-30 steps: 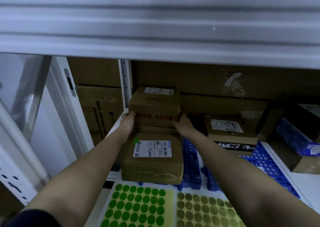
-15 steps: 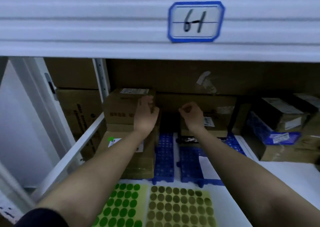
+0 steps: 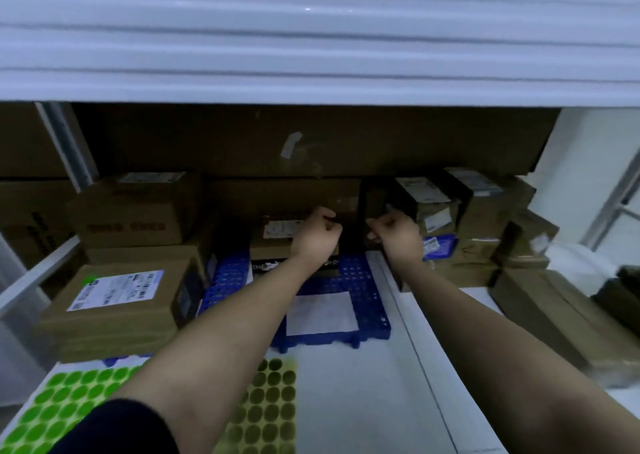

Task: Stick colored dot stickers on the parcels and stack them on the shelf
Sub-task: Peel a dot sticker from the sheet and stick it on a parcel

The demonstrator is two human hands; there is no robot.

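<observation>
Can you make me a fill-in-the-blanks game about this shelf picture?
1. The parcel at front left has a ___ dot on its corner.
2. The grid mat under the arms is ___.
3. Both hands, left and right, are curled into ___.

Missing words: green; blue; fists

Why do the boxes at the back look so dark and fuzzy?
Head view: the upper shelf beam shades the back, so the rear boxes sit in shadow; the right-side parcels smear with motion blur; the beam's right end curves upward from the wide lens; the green stickers stay bright.
</observation>
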